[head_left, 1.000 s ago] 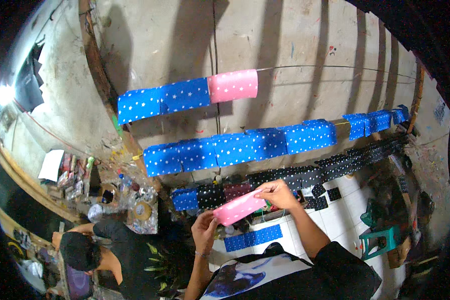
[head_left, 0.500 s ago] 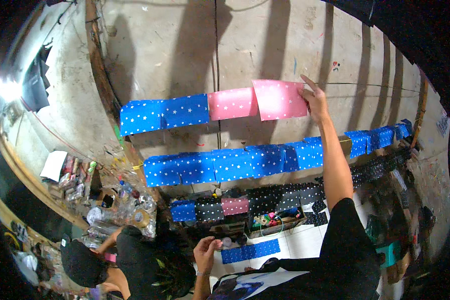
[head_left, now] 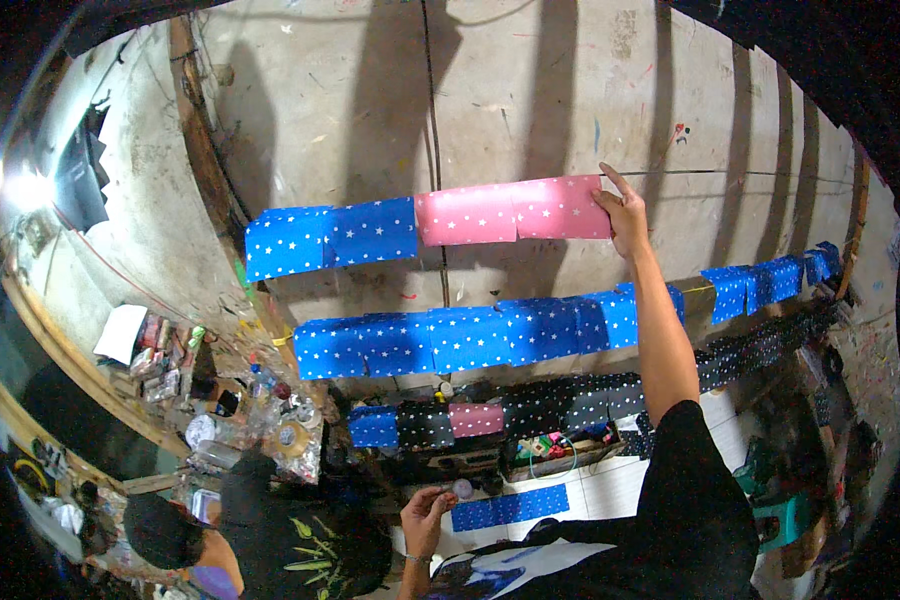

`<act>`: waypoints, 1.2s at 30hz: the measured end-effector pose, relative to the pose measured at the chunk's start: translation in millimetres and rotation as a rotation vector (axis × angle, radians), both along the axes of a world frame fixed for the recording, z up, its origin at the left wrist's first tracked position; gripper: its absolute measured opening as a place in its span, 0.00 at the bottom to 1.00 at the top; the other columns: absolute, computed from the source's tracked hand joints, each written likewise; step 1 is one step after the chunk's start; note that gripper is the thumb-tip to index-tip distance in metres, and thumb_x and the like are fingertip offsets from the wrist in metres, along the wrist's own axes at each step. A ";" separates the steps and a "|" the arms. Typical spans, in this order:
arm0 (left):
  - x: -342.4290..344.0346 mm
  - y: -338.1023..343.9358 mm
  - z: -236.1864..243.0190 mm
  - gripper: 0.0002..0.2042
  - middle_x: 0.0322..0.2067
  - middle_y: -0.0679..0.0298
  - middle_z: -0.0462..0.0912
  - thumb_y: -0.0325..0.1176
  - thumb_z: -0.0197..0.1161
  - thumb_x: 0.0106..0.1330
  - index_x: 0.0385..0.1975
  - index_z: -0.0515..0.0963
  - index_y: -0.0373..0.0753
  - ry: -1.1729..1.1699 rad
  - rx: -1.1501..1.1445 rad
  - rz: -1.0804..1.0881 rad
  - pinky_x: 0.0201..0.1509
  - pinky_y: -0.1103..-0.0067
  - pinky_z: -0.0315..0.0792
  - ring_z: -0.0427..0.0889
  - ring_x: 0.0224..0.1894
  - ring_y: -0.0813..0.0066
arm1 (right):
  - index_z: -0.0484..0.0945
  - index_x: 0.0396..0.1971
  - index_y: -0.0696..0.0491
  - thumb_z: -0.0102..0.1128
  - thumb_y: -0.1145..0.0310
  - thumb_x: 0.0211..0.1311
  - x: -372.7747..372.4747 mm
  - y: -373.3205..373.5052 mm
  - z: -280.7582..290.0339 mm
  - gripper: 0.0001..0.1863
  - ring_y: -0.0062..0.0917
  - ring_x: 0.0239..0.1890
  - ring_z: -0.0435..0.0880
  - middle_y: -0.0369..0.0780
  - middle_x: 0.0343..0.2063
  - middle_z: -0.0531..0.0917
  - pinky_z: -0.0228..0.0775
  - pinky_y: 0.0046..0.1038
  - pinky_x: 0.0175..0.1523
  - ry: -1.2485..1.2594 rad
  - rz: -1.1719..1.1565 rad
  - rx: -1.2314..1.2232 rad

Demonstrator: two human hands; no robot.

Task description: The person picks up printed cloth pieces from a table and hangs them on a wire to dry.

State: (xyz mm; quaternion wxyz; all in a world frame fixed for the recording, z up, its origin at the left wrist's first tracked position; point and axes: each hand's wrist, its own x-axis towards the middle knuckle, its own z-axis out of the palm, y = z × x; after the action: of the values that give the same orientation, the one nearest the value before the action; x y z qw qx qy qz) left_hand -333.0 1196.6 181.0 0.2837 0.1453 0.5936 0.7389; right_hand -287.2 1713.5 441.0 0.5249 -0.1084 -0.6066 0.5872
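Note:
My right hand (head_left: pixel 622 212) is raised against the wall, its thumb and fingers at the right edge of a pink star-patterned sheet (head_left: pixel 560 208); the index finger points upward. That sheet lies flat beside another pink sheet (head_left: pixel 465 217), in line with blue star-patterned sheets (head_left: pixel 372 232) to their left. Low in front of my body, my left hand (head_left: pixel 425 520) has its fingertips pinched together; what they hold, if anything, is too small to make out. Close to those fingertips is a small round pale thing (head_left: pixel 462 489). A blue patterned strip (head_left: pixel 510 507) lies on the white surface beside it.
Below runs a long row of blue sheets (head_left: pixel 470 338), then a row of black dotted sheets (head_left: pixel 570 402). An open box of small colourful items (head_left: pixel 560 455) stands under these. At lower left, a person in a dark cap (head_left: pixel 165 530) is near a cluttered heap of packages (head_left: pixel 280 440).
The right pink sheet, which stood out from the wall at a tilt, now lies level with its neighbour. My right hand stays at its edge. The person at lower left has shifted.

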 end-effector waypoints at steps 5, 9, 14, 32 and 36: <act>1.2 0.4 -3.4 0.08 0.34 0.54 0.82 0.26 0.59 0.64 0.39 0.74 0.29 0.014 -0.031 -0.011 0.45 0.73 0.78 0.83 0.37 0.67 | 0.64 0.61 0.53 0.56 0.77 0.60 1.4 5.2 -8.3 0.27 0.17 0.31 0.80 0.39 0.30 0.83 0.72 0.18 0.34 -0.095 -0.056 0.045; 2.8 2.5 -2.6 0.08 0.34 0.53 0.82 0.26 0.59 0.64 0.39 0.74 0.28 0.025 -0.003 -0.017 0.45 0.72 0.78 0.83 0.38 0.67 | 0.65 0.60 0.54 0.55 0.75 0.62 9.7 6.8 -8.7 0.25 0.20 0.32 0.81 0.39 0.32 0.82 0.74 0.21 0.37 0.016 -0.120 0.017; 4.2 -8.5 -6.4 0.10 0.34 0.53 0.82 0.27 0.59 0.63 0.40 0.74 0.27 0.043 -0.059 0.025 0.45 0.74 0.77 0.83 0.37 0.67 | 0.69 0.54 0.61 0.56 0.71 0.63 31.4 -32.0 -51.7 0.21 0.26 0.39 0.80 0.44 0.38 0.80 0.75 0.27 0.47 0.179 -0.471 0.082; 280.7 -380.5 -332.5 0.25 0.20 0.57 0.82 0.52 0.48 0.66 0.21 0.81 0.38 -0.403 -1.080 0.578 0.28 0.69 0.73 0.81 0.23 0.66 | 0.80 0.40 0.54 0.59 0.57 0.57 49.9 -555.3 -459.0 0.18 0.33 0.37 0.83 0.46 0.35 0.83 0.72 0.32 0.45 -1.118 1.714 1.001; 390.4 -427.9 -303.3 0.31 0.26 0.53 0.83 0.57 0.40 0.68 0.31 0.79 0.31 -0.896 -0.403 1.303 0.25 0.75 0.75 0.82 0.22 0.67 | 0.82 0.35 0.56 0.61 0.62 0.54 39.2 -637.4 -503.3 0.14 0.30 0.32 0.83 0.44 0.29 0.84 0.74 0.31 0.42 -1.203 1.805 1.002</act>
State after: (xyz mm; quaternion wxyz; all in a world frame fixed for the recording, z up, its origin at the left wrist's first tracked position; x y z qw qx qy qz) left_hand 57.3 768.7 -122.4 0.0282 -0.5921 0.5110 0.6226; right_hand -248.0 1076.1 -62.3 -0.4617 0.3160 -0.7738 0.2969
